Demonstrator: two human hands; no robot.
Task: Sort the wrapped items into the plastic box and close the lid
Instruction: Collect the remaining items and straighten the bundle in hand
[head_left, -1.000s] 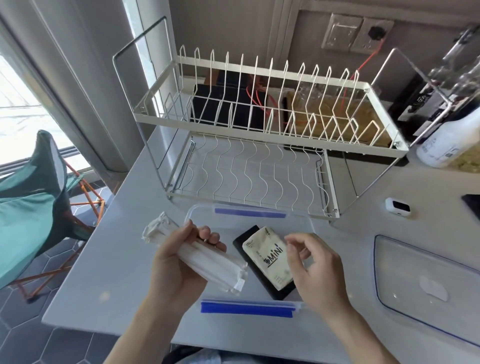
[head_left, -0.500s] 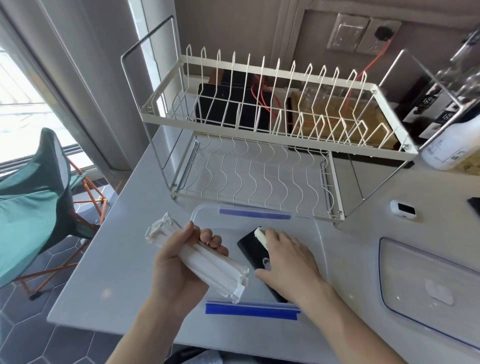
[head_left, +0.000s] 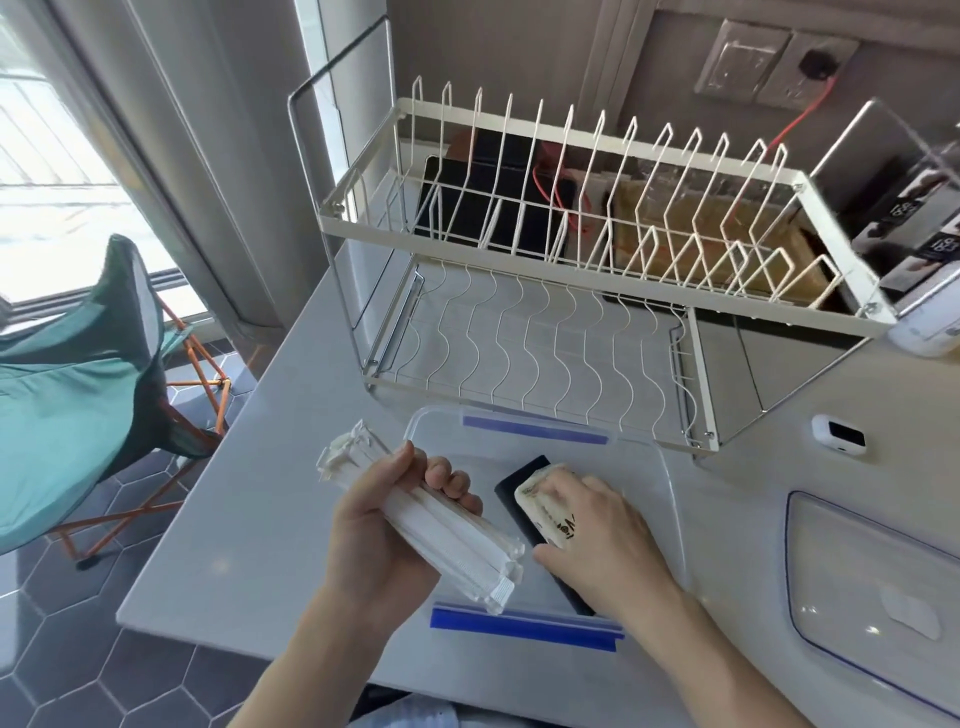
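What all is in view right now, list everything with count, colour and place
clear plastic box with blue clips: one, table front centre
black flat packet: one, inside box
beige wrapped packet: one, on black packet
white wrapped sticks bundle: one, in left hand
clear blue-edged lid: one, table right
cream wire dish rack: one, behind box
small white device: one, right of rack
teal folding chair: one, floor left
left hand: grips bundle
right hand: on beige packet

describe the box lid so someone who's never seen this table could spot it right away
Start at the white wire dish rack at the back of the grey table, then look toward the near right corner. The lid lies flat there, apart from the open plastic box. It is a clear rounded sheet with a thin blue outline and holds nothing, unlike the box.
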